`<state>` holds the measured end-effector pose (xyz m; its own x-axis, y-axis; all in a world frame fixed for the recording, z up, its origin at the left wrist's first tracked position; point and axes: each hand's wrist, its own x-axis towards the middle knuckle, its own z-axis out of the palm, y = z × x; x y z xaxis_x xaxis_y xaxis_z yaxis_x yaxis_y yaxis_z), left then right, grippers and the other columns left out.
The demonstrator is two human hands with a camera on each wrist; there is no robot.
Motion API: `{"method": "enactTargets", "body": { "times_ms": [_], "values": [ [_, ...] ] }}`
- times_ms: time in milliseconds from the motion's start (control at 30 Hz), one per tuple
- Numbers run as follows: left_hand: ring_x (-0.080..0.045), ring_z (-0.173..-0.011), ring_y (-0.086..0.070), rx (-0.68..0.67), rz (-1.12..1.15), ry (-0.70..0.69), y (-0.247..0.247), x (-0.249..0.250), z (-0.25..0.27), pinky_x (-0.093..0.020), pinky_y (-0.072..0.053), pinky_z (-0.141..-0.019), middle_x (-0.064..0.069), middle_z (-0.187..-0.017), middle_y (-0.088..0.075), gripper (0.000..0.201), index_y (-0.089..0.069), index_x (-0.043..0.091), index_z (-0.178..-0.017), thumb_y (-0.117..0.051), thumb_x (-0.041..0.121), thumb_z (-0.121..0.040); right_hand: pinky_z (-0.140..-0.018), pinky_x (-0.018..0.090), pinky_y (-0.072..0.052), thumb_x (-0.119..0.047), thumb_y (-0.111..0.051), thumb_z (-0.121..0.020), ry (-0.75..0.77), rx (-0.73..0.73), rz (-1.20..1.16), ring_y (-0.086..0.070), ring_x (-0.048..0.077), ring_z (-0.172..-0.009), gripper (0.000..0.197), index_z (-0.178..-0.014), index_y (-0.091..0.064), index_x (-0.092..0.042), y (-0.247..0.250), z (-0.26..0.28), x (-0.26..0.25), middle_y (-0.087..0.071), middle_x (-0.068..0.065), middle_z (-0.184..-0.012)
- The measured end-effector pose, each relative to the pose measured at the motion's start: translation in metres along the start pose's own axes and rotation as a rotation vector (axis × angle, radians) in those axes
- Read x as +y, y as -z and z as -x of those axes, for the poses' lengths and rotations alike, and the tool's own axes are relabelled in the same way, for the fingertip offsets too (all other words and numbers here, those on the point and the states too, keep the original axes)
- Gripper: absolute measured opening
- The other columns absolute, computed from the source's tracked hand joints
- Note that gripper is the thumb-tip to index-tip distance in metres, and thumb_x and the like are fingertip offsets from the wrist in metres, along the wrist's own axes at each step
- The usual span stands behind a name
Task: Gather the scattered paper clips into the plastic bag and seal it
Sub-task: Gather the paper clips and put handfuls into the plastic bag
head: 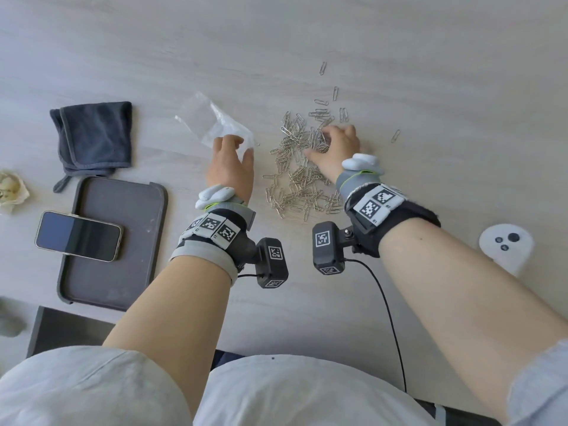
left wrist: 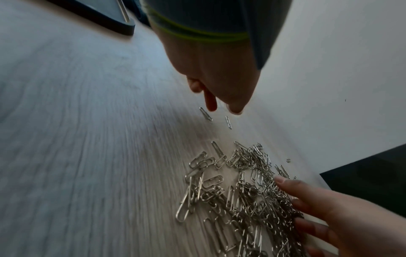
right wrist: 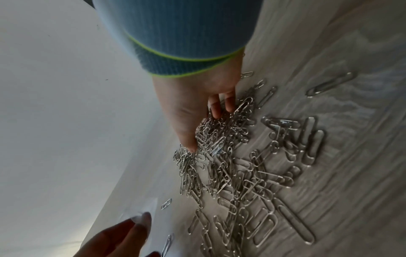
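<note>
head view: nearest the camera are the person's pale-clothed lap and forearms, then the left hand and right hand out on the tabletop. the left hand's fingers pinch the near edge of the clear plastic bag, which lies flat, its long axis running up-left away from the hand, its mouth seemingly at the hand. the right hand's fingers curl into the pile of paper clips just right of the bag; strays lie beyond.

left wrist view: blurred; the bag barely shows.

right wrist view: the right hand's fingers claw a clump of clips.

the step looks like scooping a first handful; next, the bag mouth needs holding open while the handful crosses.
</note>
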<state>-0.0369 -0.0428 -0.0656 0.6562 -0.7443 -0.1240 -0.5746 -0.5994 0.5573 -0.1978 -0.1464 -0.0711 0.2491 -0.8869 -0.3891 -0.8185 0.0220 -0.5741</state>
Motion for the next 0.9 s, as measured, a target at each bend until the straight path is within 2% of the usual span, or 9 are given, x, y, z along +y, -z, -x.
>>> {"method": "enactTargets", "body": {
  "times_ms": [133, 200, 300, 433, 500, 567, 700, 767, 900],
  "values": [
    [-0.028, -0.093, -0.058, -0.008, 0.084, 0.009, -0.006, -0.002, 0.003, -0.026, -0.039, -0.071, -0.009, -0.120, -0.051, 0.029, -0.050, 0.009, -0.113, -0.057, 0.018, -0.085, -0.098, 0.041, -0.042, -0.055, -0.076, -0.063, -0.067, 0.132, 0.070, -0.047, 0.029, -0.116, 0.076, -0.124, -0.049, -0.020, 0.006, 0.005, 0.007, -0.043, 0.008, -0.129],
    [-0.029, -0.089, -0.059, -0.034, 0.122, 0.007, -0.007, -0.002, 0.004, -0.025, -0.041, -0.072, -0.011, -0.121, -0.050, 0.029, -0.052, 0.009, -0.112, -0.056, 0.009, -0.083, -0.098, 0.040, -0.041, -0.061, -0.076, -0.058, -0.105, 0.096, 0.097, -0.048, 0.030, -0.114, 0.090, -0.130, -0.042, -0.020, 0.006, 0.007, 0.009, -0.039, 0.009, -0.130],
    [-0.029, -0.089, -0.060, -0.061, 0.154, 0.015, -0.009, -0.002, 0.007, -0.024, -0.043, -0.076, -0.014, -0.121, -0.049, 0.023, -0.060, 0.007, -0.104, -0.050, 0.001, -0.084, -0.099, 0.041, -0.042, -0.063, -0.079, -0.051, -0.068, 0.006, 0.118, -0.046, 0.031, -0.115, 0.099, -0.131, -0.040, -0.019, -0.003, 0.011, 0.003, -0.035, 0.009, -0.130],
    [-0.027, -0.107, -0.055, -0.079, 0.180, 0.033, -0.009, -0.003, 0.009, -0.013, -0.033, -0.077, -0.018, -0.120, -0.052, 0.027, -0.066, 0.003, -0.099, -0.042, -0.002, -0.086, -0.090, 0.046, -0.046, -0.063, -0.082, -0.044, -0.009, -0.048, 0.269, -0.043, 0.031, -0.112, 0.108, -0.131, -0.036, -0.018, -0.015, 0.018, -0.011, -0.034, 0.009, -0.129],
    [-0.026, -0.106, -0.054, -0.080, 0.181, 0.014, -0.007, -0.004, 0.011, -0.013, -0.030, -0.070, -0.019, -0.119, -0.052, 0.032, -0.065, 0.001, -0.097, -0.039, -0.007, -0.081, -0.090, 0.046, -0.047, -0.058, -0.083, -0.049, 0.005, -0.063, 0.286, -0.044, 0.032, -0.112, 0.101, -0.129, -0.038, -0.016, -0.015, 0.018, -0.014, -0.035, 0.010, -0.129],
    [-0.024, -0.094, -0.054, -0.066, 0.178, -0.014, -0.005, -0.006, 0.012, -0.015, -0.030, -0.065, -0.018, -0.114, -0.053, 0.032, -0.063, 0.003, -0.093, -0.038, -0.009, -0.079, -0.090, 0.044, -0.046, -0.049, -0.081, -0.059, 0.031, -0.081, 0.257, -0.048, 0.034, -0.110, 0.086, -0.127, -0.042, -0.014, -0.014, 0.016, -0.015, -0.037, 0.012, -0.128],
    [-0.023, -0.076, -0.054, -0.023, 0.196, 0.028, -0.003, -0.009, 0.014, -0.029, -0.042, -0.062, -0.013, -0.106, -0.055, 0.019, -0.058, 0.007, -0.086, -0.046, -0.005, -0.077, -0.089, 0.038, -0.047, -0.032, -0.076, -0.073, 0.083, -0.115, 0.165, -0.056, 0.033, -0.104, 0.057, -0.120, -0.049, -0.014, -0.012, 0.014, -0.012, -0.043, 0.012, -0.126],
    [-0.020, -0.070, -0.052, -0.019, 0.174, 0.041, -0.002, -0.009, 0.015, -0.026, -0.037, -0.056, -0.009, -0.105, -0.058, 0.017, -0.055, 0.009, -0.090, -0.050, -0.001, -0.077, -0.086, 0.033, -0.045, -0.026, -0.073, -0.077, 0.091, -0.126, 0.143, -0.058, 0.030, -0.102, 0.044, -0.115, -0.053, -0.016, -0.010, 0.014, -0.010, -0.046, 0.010, -0.124],
    [-0.015, -0.072, -0.052, -0.056, 0.219, 0.011, -0.001, -0.009, 0.015, -0.022, -0.040, -0.063, -0.005, -0.109, -0.062, 0.020, -0.056, 0.011, -0.100, -0.054, 0.003, -0.082, -0.084, 0.030, -0.042, -0.021, -0.070, -0.078, 0.102, -0.114, 0.152, -0.054, 0.028, -0.107, 0.031, -0.108, -0.060, -0.017, -0.007, 0.015, -0.009, -0.053, 0.010, -0.122]
  ]
}}
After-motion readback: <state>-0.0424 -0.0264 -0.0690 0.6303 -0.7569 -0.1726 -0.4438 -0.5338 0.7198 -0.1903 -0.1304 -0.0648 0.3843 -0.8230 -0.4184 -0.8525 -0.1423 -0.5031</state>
